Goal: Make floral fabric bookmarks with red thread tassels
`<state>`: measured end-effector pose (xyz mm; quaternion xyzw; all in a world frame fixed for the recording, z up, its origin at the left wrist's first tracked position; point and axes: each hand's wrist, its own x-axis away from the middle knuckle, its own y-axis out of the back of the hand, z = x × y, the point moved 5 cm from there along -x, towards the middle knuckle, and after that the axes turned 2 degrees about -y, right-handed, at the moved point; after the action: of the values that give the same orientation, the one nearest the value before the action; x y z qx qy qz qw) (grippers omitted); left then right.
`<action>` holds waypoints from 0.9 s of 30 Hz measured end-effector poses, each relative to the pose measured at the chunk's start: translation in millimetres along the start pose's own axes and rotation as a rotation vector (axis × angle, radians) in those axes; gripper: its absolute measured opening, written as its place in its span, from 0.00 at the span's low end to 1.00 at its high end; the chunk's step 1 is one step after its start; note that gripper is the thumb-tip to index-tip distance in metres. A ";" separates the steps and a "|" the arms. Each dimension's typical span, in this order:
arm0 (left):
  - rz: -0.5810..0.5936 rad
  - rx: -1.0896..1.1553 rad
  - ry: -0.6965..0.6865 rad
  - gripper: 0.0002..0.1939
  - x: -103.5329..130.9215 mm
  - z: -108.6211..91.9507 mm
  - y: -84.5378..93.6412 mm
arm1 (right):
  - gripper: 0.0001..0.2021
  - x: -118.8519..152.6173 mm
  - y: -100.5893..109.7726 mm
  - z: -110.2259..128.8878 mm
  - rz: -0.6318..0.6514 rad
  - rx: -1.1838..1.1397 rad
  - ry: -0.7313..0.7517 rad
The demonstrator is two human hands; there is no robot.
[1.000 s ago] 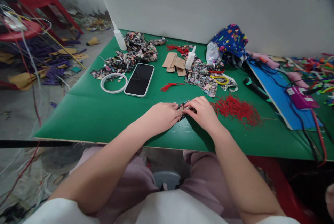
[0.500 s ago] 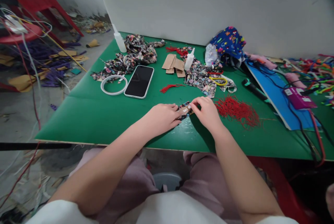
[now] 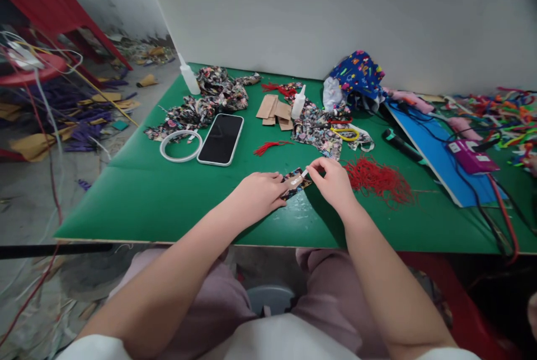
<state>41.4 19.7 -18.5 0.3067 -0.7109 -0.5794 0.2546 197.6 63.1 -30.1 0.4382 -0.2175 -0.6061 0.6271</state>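
Note:
My left hand point(image 3: 262, 192) lies with its fingers pressing on a small piece of brown card point(image 3: 295, 182), which rests on a patterned dark cloth piece point(image 3: 290, 194). Shiny wet-looking spots show on the card. Between thumb and forefinger, my right hand point(image 3: 329, 180) pinches a small white strip point(image 3: 304, 172) at the card's upper right end. A red tassel point(image 3: 268, 148) is just beyond the hands, and a heap of red threads point(image 3: 377, 181) lies to the right of my right hand.
On the green table point(image 3: 138, 203) are a phone point(image 3: 221, 140), a tape roll point(image 3: 163, 148), two white bottles point(image 3: 191, 79), floral cloth point(image 3: 218, 94), brown card pieces point(image 3: 273, 109) and yellow-handled scissors point(image 3: 348, 135). A blue board point(image 3: 428, 153) with cables lies right.
My right hand's fingertips have lifted slightly off the card, and the white strip now shows more clearly. My left hand stays on the piece. The whole view has shifted a little.

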 end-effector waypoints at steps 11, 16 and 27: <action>-0.026 0.022 -0.022 0.22 2.5 0.2 0.7 | 0.08 0.0 5.1 -4.7 -0.035 -0.037 -0.068; -0.023 0.066 -0.034 0.21 4.1 0.3 2.4 | 0.09 -0.9 9.5 -11.1 -0.061 -0.090 -0.098; 0.017 0.185 -0.087 0.26 5.2 11.5 -1.9 | 0.06 -2.9 16.6 -19.7 -0.063 -0.054 -0.046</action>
<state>29.9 23.4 -22.6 0.2975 -0.7743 -0.5218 0.1990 222.4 69.5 -26.1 0.4135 -0.2015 -0.6414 0.6140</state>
